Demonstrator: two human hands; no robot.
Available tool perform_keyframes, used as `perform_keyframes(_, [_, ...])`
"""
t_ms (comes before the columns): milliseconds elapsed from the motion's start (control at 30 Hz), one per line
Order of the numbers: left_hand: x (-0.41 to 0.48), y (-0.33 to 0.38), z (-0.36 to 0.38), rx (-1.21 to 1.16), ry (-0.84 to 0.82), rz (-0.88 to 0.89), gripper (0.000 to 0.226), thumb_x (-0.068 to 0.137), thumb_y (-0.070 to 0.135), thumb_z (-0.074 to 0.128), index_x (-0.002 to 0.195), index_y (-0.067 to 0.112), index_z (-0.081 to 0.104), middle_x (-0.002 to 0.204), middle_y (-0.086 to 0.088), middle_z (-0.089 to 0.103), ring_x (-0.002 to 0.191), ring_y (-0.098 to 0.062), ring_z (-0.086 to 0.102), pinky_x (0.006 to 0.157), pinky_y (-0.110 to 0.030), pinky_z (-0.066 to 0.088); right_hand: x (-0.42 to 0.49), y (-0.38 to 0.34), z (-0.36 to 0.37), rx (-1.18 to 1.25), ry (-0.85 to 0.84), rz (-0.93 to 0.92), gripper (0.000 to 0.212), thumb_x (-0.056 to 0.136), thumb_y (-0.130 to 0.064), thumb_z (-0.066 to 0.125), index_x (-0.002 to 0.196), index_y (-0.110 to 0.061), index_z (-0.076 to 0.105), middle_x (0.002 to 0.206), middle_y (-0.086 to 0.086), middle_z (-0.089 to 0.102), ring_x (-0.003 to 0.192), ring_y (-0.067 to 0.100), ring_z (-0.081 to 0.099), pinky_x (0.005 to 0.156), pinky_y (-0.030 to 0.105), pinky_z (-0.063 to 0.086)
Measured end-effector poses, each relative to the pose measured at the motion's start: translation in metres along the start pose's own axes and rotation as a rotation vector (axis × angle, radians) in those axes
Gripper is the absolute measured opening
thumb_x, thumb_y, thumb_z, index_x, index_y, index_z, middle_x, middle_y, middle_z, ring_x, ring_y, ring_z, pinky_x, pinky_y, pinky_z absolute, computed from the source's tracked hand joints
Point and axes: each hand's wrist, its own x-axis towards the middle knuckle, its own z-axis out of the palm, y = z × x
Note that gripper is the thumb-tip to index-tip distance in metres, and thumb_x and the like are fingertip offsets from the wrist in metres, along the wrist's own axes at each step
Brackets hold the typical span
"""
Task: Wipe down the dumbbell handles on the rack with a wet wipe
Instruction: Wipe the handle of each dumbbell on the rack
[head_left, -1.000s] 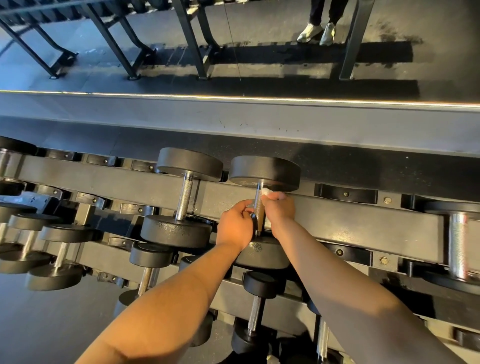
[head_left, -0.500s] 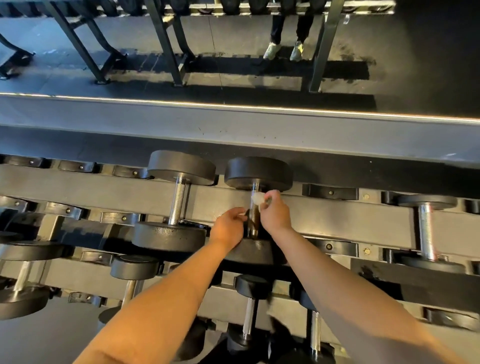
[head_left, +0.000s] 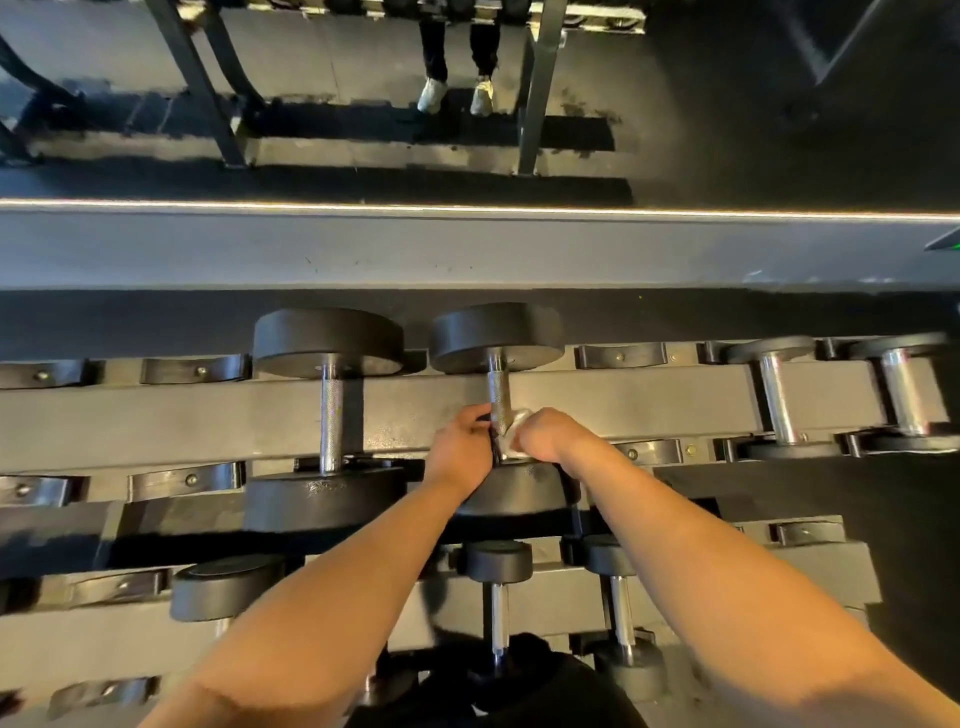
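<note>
So, the wet wipe (head_left: 515, 442) is bunched up in the right hand (head_left: 545, 435), with the fingers curled round it, and it's pressed onto the near end of the dumbbell handle (head_left: 498, 397), right where the closer weight head (head_left: 519, 491) is met. The left hand (head_left: 460, 453) is curled in against the handle's left side at about the same height. It looks like the handle is being gripped there to steady it, though the fingertips are mostly hidden. The handle's long axis is laid straight away from the body across the rack (head_left: 182, 415) rail, so the bare knurled stretch is found beyond both hands, toward the far head (head_left: 496, 332). Probably the wipe needs to be slid away along that line by the right hand. The next handle (head_left: 331, 415) is parked just to the left, not yet touched
</note>
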Motion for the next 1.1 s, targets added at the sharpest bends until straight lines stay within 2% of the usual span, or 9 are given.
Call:
perform_keyframes(133, [-0.001,0.004,-0.002,-0.003,0.017,-0.002,0.042,0.100,0.019,0.039,0.136,0.033,0.056,0.123,0.003,0.067,0.105,-0.018,0.064,0.089,-0.036,0.054,0.005,-0.004,0.007,0.074,0.110,0.057,0.033,0.094,-0.038,0.063,0.101,-0.006,0.068,0.106,0.008,0.069,0.100,0.026,0.065,0.080,0.029,0.050])
perform_keyframes(233, [0.000,0.002,-0.001,0.036,0.008,0.022,0.048,0.092,0.033,0.034,0.135,0.036,0.056,0.123,0.003,0.068,0.105,-0.018,0.064,0.089,-0.041,0.055,0.006,-0.009,0.015,0.061,0.154,0.079,0.033,0.093,-0.035,0.065,0.112,-0.008,0.064,0.111,0.010,0.070,0.098,0.026,0.065,0.077,0.028,0.046])
perform_keyframes(333, [-0.001,0.002,-0.002,0.014,0.010,0.022,0.058,0.083,0.040,0.030,0.136,0.036,0.054,0.126,0.002,0.067,0.112,-0.020,0.063,0.095,-0.045,0.053,0.005,-0.013,0.014,0.079,0.136,0.104,0.047,0.094,-0.029,0.064,0.132,-0.007,0.047,0.121,0.013,0.065,0.109,0.029,0.062,0.081,0.030,0.044])
perform_keyframes(467, [0.001,-0.002,-0.002,-0.020,0.008,0.027,0.047,0.092,0.038,0.034,0.135,0.039,0.053,0.130,0.003,0.066,0.110,-0.016,0.064,0.095,-0.044,0.055,0.003,-0.025,0.012,-0.123,-0.010,0.126,0.035,0.101,-0.023,0.053,0.129,-0.003,0.059,0.129,0.016,0.063,0.117,0.031,0.060,0.090,0.030,0.043])
perform_keyframes(600, [0.002,-0.002,-0.002,-0.035,0.040,0.052,0.040,0.104,0.022,0.039,0.139,0.031,0.054,0.136,0.001,0.061,0.114,-0.015,0.062,0.098,-0.036,0.053,0.004,-0.027,0.009,-0.171,-0.068,0.140,0.039,0.101,-0.030,0.052,0.132,-0.006,0.058,0.126,0.015,0.062,0.108,0.031,0.059,0.092,0.031,0.044])
perform_keyframes(700, [0.003,-0.004,-0.001,-0.040,0.043,0.066,0.040,0.104,0.021,0.039,0.139,0.030,0.054,0.136,0.001,0.061,0.113,-0.014,0.062,0.096,-0.033,0.053,0.008,-0.023,0.012,-0.162,-0.017,0.171,0.032,0.099,-0.023,0.053,0.127,-0.008,0.060,0.121,0.014,0.063,0.115,0.032,0.060,0.098,0.037,0.046])
perform_keyframes(800, [0.003,-0.004,-0.001,-0.050,0.032,0.071,0.039,0.104,0.024,0.038,0.138,0.032,0.055,0.133,0.001,0.064,0.110,-0.013,0.064,0.098,-0.036,0.054,0.004,-0.023,0.015,-0.111,0.070,0.221,0.014,0.096,-0.028,0.056,0.103,-0.016,0.061,0.098,0.006,0.061,0.107,0.029,0.062,0.099,0.042,0.049])
perform_keyframes(967, [0.001,-0.001,0.000,-0.052,0.018,0.053,0.046,0.097,0.035,0.035,0.138,0.034,0.055,0.123,0.004,0.068,0.103,-0.013,0.066,0.092,-0.041,0.056,0.011,-0.015,0.015,-0.039,0.191,0.285,0.003,0.094,-0.019,0.062,0.093,-0.015,0.061,0.105,0.007,0.068,0.104,0.027,0.064,0.092,0.039,0.054])
perform_keyframes(1100, [0.001,0.000,0.001,-0.031,0.040,0.055,0.045,0.098,0.031,0.033,0.137,0.033,0.055,0.124,0.005,0.068,0.101,-0.012,0.066,0.087,-0.039,0.057,0.010,-0.021,0.011,-0.098,-0.018,0.205,0.025,0.096,-0.021,0.060,0.116,-0.006,0.062,0.115,0.011,0.065,0.111,0.029,0.062,0.101,0.038,0.049])
